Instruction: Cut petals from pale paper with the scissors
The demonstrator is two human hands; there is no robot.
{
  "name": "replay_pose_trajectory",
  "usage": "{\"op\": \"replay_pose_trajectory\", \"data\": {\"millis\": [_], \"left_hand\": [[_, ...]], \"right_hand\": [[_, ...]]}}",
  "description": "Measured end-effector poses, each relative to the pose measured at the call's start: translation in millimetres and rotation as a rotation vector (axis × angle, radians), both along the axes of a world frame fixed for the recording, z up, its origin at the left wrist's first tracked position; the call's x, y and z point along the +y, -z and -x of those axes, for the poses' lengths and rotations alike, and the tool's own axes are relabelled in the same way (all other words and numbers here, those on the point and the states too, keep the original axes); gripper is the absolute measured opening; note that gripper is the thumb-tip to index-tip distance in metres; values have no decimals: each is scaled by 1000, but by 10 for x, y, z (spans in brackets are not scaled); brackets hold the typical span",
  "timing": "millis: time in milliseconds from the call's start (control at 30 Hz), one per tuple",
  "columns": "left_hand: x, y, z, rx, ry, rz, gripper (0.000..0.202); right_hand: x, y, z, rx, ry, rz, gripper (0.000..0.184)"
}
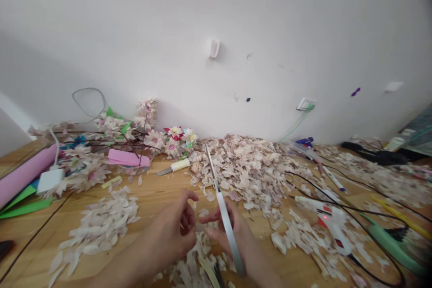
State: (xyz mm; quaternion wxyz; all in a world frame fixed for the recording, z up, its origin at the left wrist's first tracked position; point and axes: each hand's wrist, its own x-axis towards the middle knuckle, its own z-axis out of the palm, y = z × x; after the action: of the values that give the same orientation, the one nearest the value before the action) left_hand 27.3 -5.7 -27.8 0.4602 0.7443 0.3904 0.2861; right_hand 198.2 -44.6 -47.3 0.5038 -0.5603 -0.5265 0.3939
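Observation:
My left hand [173, 229] hovers low over the wooden table [158, 193], fingers curled toward the right hand with the thumb up. My right hand [224, 231] is closed round a long pair of silver scissors [222, 209], whose blades point up and away. Between both hands' fingertips sits a small pale petal piece [201, 225], pinched by fingers of both hands. Under the hands lies a scatter of pale petal scraps [199, 265].
A big heap of pale husk-like petals [253, 166] lies behind, a smaller pile [101, 220] to the left. Finished paper flowers [145, 137], a pink block [128, 157], a small knife [173, 166], a glue gun [329, 220], cables and green-handled scissors [391, 238] lie about the table.

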Motion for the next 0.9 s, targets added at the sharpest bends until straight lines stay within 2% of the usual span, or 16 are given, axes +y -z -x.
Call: {"op": "replay_pose_trajectory", "data": {"millis": [100,300,433,500,700,900], "left_hand": [[8,13,-40,-85,-13,59,38],[30,-39,-117,-395,-91,544,49],[20,-31,-146,-472,-148,711,58],[17,-9,-164,-491,-165,718,61],[5,27,-209,-472,-236,578,62],[18,-53,-179,-514,-318,514,60]], "right_hand": [[-9,-29,47,45,19,55,28],[49,138,24,222,55,-19,36],[75,223,-3,281,107,-12,38],[76,212,-10,275,124,-4,37],[60,105,-11,205,137,32,36],[55,96,5,161,112,30,36]]}}
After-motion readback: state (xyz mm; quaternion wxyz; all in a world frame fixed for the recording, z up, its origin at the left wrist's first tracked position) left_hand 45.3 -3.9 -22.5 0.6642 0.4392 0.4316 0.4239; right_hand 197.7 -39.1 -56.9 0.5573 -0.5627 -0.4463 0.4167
